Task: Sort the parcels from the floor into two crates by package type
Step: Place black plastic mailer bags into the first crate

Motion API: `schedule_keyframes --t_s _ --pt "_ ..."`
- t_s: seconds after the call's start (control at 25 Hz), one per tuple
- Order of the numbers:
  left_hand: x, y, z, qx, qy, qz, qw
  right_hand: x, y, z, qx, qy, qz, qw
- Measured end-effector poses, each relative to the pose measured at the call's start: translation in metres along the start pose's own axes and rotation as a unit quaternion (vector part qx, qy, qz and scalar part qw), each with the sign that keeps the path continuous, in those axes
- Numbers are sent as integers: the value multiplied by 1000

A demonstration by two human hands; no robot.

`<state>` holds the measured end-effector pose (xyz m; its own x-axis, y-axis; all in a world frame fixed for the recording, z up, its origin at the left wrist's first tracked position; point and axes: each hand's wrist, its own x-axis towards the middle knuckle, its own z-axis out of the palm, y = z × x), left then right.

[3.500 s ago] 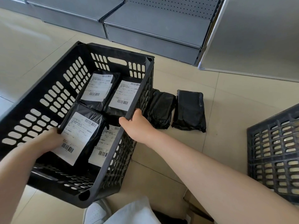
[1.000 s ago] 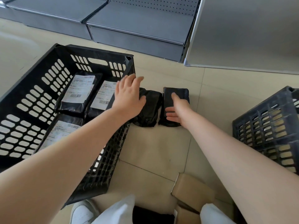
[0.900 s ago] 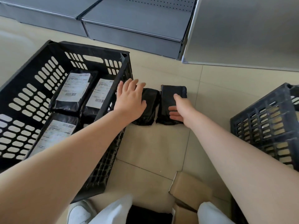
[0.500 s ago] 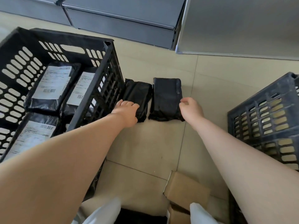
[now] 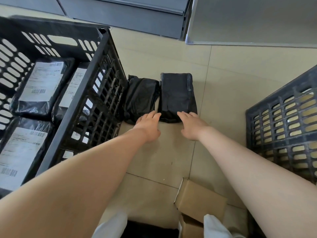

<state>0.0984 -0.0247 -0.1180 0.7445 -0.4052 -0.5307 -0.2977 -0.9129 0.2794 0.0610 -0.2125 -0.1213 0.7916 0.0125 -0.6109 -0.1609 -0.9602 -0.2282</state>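
Two black plastic-wrapped parcels lie side by side on the tiled floor: the left parcel (image 5: 140, 98) next to the crate wall, the right parcel (image 5: 177, 95) beside it. My left hand (image 5: 148, 125) lies with straight fingers at the near edge of the left parcel. My right hand (image 5: 192, 125) has its fingertips on the near edge of the right parcel. Neither hand holds anything. A black crate (image 5: 82, 107) on the left holds several black parcels with white labels (image 5: 41, 83).
A second dark crate (image 5: 281, 127) stands at the right with pale contents showing through its wall. Cardboard boxes (image 5: 200, 201) lie near my knees. Grey shelving bases (image 5: 130, 12) and a grey panel (image 5: 253, 21) close the far side.
Both hands left the left crate and reached to the two floor parcels. In the last half second they drew back to the parcels' near edges with fingers straightened, and the camera tilted further down.
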Motion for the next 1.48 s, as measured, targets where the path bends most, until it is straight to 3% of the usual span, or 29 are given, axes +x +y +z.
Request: schedule_keyframes --t_s 0.2,0.32,0.44,0.72,0.96,1.12,1.28,1.36,1.48 --pt "1 6 6 -90 -9 -29 995 -2 4 12 -34 -34 -3 999" --pt "2 11 12 -117 -16 -24 993 -4 10 17 -57 -13 -1 998" --pt "2 12 17 -95 -38 -16 995 -1 17 17 -102 39 -6 994" --pt "0 -2 26 -45 -66 -9 997 5 32 32 -150 -12 15 988" --pt "-2 -9 25 -128 -30 -19 991 -4 32 25 -34 89 -26 995" --pt "-3 -7 25 -180 -29 -36 983 -23 43 30 26 108 37 993" --pt "-4 6 30 -284 -91 -55 953 -20 46 28 166 253 122 945" --pt "-6 17 34 -340 -152 -77 925 -13 36 29 237 220 169 931" --pt "-8 30 39 -375 -207 -93 899 -9 14 36 235 112 197 945"
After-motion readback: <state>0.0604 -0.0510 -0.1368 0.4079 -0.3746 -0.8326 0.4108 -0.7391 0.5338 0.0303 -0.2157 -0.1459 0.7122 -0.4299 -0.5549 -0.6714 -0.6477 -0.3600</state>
